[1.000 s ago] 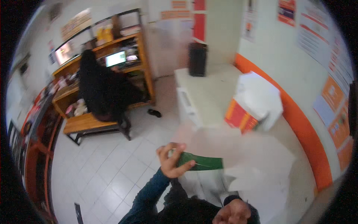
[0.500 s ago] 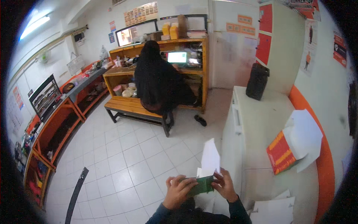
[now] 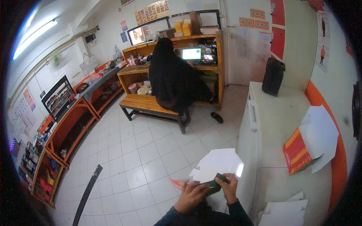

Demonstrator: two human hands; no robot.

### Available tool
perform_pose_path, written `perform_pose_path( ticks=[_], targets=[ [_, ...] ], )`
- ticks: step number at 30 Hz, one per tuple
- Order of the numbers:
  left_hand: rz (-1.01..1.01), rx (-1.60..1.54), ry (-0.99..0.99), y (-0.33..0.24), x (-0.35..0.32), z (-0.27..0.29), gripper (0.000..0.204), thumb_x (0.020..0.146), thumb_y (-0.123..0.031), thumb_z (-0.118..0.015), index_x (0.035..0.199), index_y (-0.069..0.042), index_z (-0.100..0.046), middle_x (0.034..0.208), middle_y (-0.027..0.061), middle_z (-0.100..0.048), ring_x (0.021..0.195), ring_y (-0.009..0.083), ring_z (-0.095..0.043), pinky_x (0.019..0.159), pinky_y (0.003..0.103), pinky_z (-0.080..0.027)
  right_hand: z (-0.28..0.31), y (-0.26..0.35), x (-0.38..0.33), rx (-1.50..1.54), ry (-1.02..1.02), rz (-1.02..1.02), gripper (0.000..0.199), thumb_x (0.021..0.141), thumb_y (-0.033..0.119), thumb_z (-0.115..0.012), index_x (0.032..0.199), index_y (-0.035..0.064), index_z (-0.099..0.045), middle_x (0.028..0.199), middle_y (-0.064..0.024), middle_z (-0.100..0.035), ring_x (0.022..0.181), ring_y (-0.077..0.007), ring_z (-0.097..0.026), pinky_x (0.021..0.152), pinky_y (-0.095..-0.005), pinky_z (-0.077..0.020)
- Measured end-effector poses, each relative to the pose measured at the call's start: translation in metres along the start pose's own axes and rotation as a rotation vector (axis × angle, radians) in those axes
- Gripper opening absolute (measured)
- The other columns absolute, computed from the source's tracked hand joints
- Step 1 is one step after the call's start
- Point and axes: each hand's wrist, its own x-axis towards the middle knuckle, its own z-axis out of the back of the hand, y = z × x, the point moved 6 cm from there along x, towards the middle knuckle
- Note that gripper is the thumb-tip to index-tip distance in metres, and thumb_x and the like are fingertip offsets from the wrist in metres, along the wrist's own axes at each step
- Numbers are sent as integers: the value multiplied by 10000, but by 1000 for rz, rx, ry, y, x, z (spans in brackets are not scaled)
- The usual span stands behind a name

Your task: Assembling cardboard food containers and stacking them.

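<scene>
A partly folded cardboard box is in both my hands near the lower middle. Its inside is white, its near side green, and a red and orange corner shows at the left. My left hand wraps over the left part of the green side. At the right end, my right hand pinches the green cardboard between thumb and fingers. The large white flap stands up beyond my hands, its face turned toward me. My fingers hide part of the folds.
To my right stands a white chest-like unit bearing an open red and yellow box, white flat cardboard pieces and a black speaker. A person in black sits on a wooden bench. Orange-framed counters line the left wall.
The white flap has swung from a narrow edge-on view to broad and face-on, and a red corner has appeared at left. The whole room has shifted right in the view.
</scene>
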Motion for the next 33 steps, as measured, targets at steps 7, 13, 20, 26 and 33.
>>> perform_pose_path(
  ticks=[7, 13, 20, 26, 33],
  targets=[
    [25, -138, 28, 13, 4, -3, 434, 674, -193, -650, 1102, -219, -582, 1181, -27, -480, 1108, 251, -404, 956, 531, -243, -20, 3, -10, -383, 420, 33, 424, 696, 266, -736, 1015, 21, -603, 961, -127, -541, 922, -247, -514, 864, -347, -381],
    [122, -381, -305, 17, -1, 5, 639, 683, -277, -691, 1250, -182, -411, 1343, 80, -332, 1270, 344, -212, 1003, 571, -151, -28, 12, -19, -498, 476, 427, 783, 593, 188, -809, 1224, 49, -367, 1023, -145, -475, 901, -286, -517, 760, -345, -438],
    [764, -1281, -302, 67, -9, -65, 748, 888, -406, -467, 1390, -84, -16, 1424, 125, -167, 1294, 251, -229, 1010, 415, -309, -29, -14, -17, -415, 610, 254, 541, 720, 95, -627, 1221, 59, -426, 1126, -210, -473, 1027, -323, -498, 868, -371, -396],
    [1043, -1691, -206, 117, -24, -79, 490, 924, -353, -418, 1270, -11, -370, 1199, 112, -481, 1056, 202, -499, 878, 330, -437, -30, -16, -34, -703, 865, 540, 682, 812, 255, -589, 1388, 145, -242, 1426, -177, -224, 1187, -287, -417, 942, -333, -364],
    [1013, -1571, -386, 153, -21, -74, 563, 879, -472, -447, 1236, -41, -385, 1100, 98, -487, 1019, 202, -503, 809, 328, -455, 19, -127, -41, -799, 615, 264, 187, 738, 108, -633, 888, 5, -586, 866, -182, -610, 895, -326, -583, 808, -371, -468]
  ],
)
